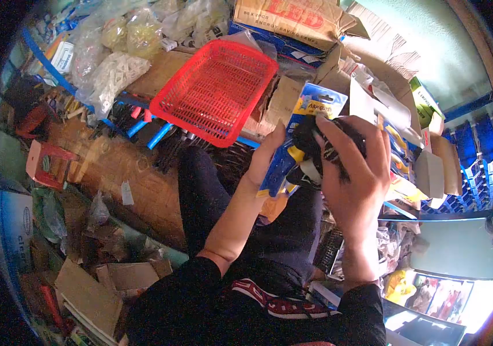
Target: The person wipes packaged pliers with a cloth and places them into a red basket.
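A blue-and-yellow hang card (321, 99) with a slot at its top is upright in front of my body. My left hand (267, 154) grips its left edge, and most of those fingers are hidden behind the card. A bundled black item (306, 138) lies against the card's front. My right hand (353, 167) has its fingers curled around this black item from the right. What exactly the black item is, I cannot make out; a pale, shiny part shows below it.
Beyond my hands, a red plastic basket (214, 92) sits on the shelf beside clear plastic bags (128, 34). A cardboard LED box (292, 20) stands at the back. Open boxes (431, 173) and blue hanging packs (480, 150) are on the right. Cardboard boxes (88, 297) fill the lower left.
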